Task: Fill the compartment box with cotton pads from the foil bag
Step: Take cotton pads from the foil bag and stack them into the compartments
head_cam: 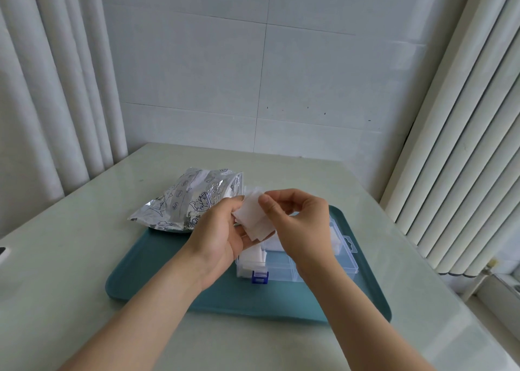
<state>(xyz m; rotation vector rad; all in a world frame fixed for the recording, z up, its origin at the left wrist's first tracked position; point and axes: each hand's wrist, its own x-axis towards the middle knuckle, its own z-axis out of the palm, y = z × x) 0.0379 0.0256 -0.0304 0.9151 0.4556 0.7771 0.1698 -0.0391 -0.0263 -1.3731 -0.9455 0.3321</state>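
Observation:
Both hands hold a small stack of white square cotton pads (253,220) above the clear compartment box (284,269). My left hand (218,237) supports the pads from below and behind. My right hand (298,220) pinches their upper right edge with thumb and fingers. The box has a blue latch (259,277) at its front; white pads lie in its left and far compartments, while the front middle one looks empty. My hands cover much of the box. The silver foil bag (194,200) lies to the left, behind the box, its open end facing right.
The box sits on a teal tray (157,272) on a pale table; the bag rests partly on the tray's far left corner. White curtains hang left and right. A tiled wall rises beyond the table's far edge. A dark-edged object (2,253) lies at the table's left edge.

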